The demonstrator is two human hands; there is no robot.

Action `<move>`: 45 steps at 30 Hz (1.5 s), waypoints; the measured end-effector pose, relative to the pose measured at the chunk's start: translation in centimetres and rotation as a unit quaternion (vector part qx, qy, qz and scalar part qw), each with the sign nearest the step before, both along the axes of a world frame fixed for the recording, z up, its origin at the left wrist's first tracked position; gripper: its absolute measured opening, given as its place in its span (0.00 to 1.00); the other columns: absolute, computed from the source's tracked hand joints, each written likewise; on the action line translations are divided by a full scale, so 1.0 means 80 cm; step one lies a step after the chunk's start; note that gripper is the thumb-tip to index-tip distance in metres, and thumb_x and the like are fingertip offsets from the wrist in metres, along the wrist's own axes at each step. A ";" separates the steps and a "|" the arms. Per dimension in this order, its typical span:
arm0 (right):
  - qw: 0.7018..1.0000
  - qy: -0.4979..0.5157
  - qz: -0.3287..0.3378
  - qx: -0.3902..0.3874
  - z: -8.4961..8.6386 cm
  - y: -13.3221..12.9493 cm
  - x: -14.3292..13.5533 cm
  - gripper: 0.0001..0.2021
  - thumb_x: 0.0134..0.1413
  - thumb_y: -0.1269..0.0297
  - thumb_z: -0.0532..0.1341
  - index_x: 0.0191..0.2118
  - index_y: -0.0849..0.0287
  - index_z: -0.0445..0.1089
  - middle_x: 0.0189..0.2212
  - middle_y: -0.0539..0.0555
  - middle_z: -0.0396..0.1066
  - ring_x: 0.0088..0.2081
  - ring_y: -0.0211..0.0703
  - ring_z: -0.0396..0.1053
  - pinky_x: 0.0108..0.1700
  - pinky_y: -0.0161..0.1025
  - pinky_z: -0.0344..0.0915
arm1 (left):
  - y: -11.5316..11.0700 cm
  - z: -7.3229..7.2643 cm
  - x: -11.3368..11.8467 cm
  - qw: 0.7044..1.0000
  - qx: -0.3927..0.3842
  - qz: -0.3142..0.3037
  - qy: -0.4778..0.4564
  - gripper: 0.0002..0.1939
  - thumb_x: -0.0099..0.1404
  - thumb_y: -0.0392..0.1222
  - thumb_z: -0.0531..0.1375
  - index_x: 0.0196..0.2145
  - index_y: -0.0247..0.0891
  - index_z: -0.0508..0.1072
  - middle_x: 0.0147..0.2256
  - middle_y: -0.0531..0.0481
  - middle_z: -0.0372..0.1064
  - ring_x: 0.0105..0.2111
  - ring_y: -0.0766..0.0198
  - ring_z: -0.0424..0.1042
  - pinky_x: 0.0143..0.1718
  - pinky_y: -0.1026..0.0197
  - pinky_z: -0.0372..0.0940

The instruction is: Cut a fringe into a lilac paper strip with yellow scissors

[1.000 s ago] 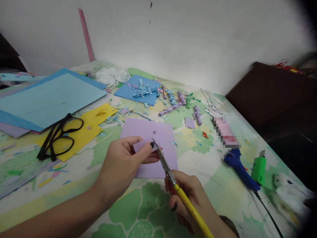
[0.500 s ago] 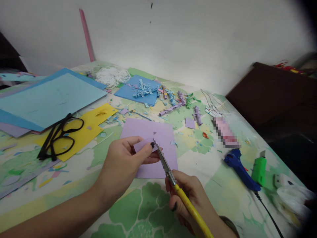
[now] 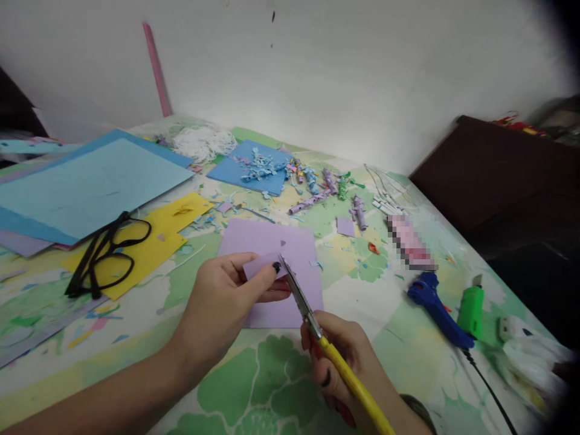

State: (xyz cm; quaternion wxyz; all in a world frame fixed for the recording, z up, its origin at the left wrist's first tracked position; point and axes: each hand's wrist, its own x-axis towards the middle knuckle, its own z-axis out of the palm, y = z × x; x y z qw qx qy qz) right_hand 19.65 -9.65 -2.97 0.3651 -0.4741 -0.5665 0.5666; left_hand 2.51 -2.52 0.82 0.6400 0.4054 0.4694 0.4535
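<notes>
Shifting slightly, seemingly: right hand [image 3: 356, 349] on scissors [image 3: 334, 357]

The place was a room in a home, as far as the dim, blurred margins allowed one to tell, with a table used for paper craft. A flowered green-and-white cloth [image 3: 272, 374] covered the tabletop [image 3: 362, 302], whose far edge met a plain pale wall [image 3: 317, 78]. Coloured sheets [image 3: 104, 175] and black-framed glasses [image 3: 96, 261] lay toward the left edge, white string [image 3: 203, 144] near the far left corner, and small paper rolls [image 3: 357, 211] among snippets [image 3: 225, 207] toward the far edge. Yellow-handled scissors [image 3: 348, 377] showed at the near edge; a corded blue tool [image 3: 435, 308] and a green cutter [image 3: 471, 311] lay by the right edge.
</notes>
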 end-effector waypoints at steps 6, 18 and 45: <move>0.999 0.031 0.013 0.003 0.001 0.000 0.003 0.30 0.45 0.32 0.60 0.30 0.58 0.61 0.17 0.42 0.49 0.19 0.32 0.45 0.19 0.32 0.41 | 0.002 0.000 0.001 1.000 0.010 0.000 0.001 0.09 0.54 0.42 0.68 0.27 0.32 0.79 0.28 0.44 0.80 0.28 0.56 0.80 0.33 0.61 0.76; 0.998 0.049 0.023 -0.021 -0.007 -0.004 0.006 0.30 0.45 0.32 0.60 0.33 0.58 0.61 0.18 0.42 0.49 0.16 0.29 0.45 0.16 0.30 0.42 | -0.001 0.003 0.001 1.000 0.011 0.008 0.010 0.08 0.52 0.42 0.69 0.25 0.33 0.79 0.27 0.45 0.80 0.26 0.57 0.79 0.31 0.62 0.76; 1.000 -0.013 -0.017 0.014 -0.006 0.001 0.002 0.29 0.47 0.32 0.60 0.27 0.57 0.59 0.17 0.43 0.49 0.19 0.32 0.43 0.18 0.32 0.41 | 0.003 -0.003 0.001 1.000 0.007 -0.005 -0.018 0.07 0.56 0.39 0.67 0.27 0.31 0.79 0.29 0.43 0.81 0.28 0.58 0.80 0.32 0.63 0.76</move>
